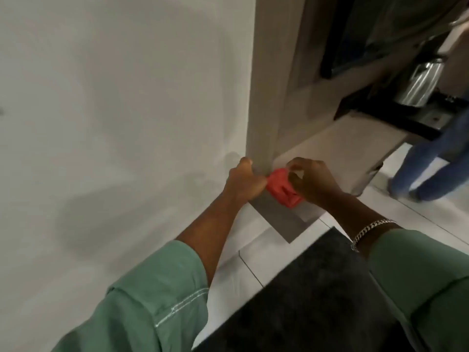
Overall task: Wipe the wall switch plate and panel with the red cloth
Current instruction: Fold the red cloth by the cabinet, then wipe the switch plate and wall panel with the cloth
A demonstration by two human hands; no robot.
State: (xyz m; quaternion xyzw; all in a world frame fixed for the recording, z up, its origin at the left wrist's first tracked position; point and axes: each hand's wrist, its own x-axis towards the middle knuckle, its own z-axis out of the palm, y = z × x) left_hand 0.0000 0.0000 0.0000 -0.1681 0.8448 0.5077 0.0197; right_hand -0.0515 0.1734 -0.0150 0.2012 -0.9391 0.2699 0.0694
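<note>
Both hands meet low on the wall, just below the centre of the view. The red cloth is bunched into a small wad between them, lying against the lower part of the grey-beige panel, a tall vertical strip that runs from 12 o'clock down to the hands. The left hand is curled tight at the cloth's 9 o'clock side, its fingers closed on the cloth's edge and its thumb resting on the panel's corner where it meets the white wall. The right hand sits at the cloth's 3 o'clock side, its fingers pinched narrow on the upper edge of the cloth, with a silver chain bracelet at the wrist. Both forearms come out of green sleeves at 6 and 4 o'clock. A dark mat lies on the pale tiled floor at 5 o'clock. At 2 o'clock a shiny metal kettle stands on a dark shelf, and another person's legs in blue jeans show at 3 o'clock. No switch plate can be made out
</note>
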